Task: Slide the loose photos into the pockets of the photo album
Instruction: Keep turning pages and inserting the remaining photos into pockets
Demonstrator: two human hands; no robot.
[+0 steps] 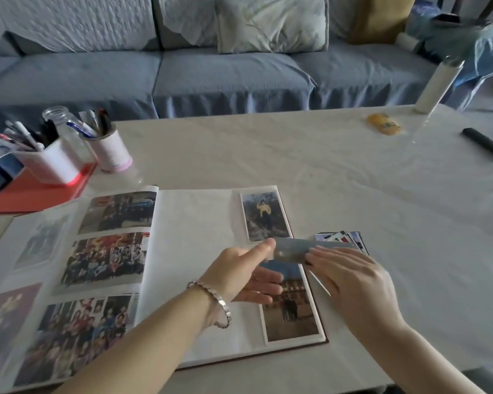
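The album (199,274) lay open on the desk (268,155), its left page filled with group pictures. On the right page two photos sat in pockets by the outer edge, an upper one (265,216) and a lower one (292,314).

A loose photo (291,251) was held bowed over the gap between those two, just above the page. The left hand (248,275), with a bracelet (217,300) at the wrist, was flat and relaxed: its straight fingers lay on the page across the top of the lower photo, and its thumb tip touched the loose photo's left edge. The right hand (350,280) covered the photo's right end with its fingers laid over it; the thumb was hidden, so whether it pinched the photo could not be told.

A fanned stack (350,238) of more photos lay on the desk just beyond the right hand, beside the album. Two pen pots (77,160) and a jar (59,116) stood at the far left, a remote (485,143) at the far right.
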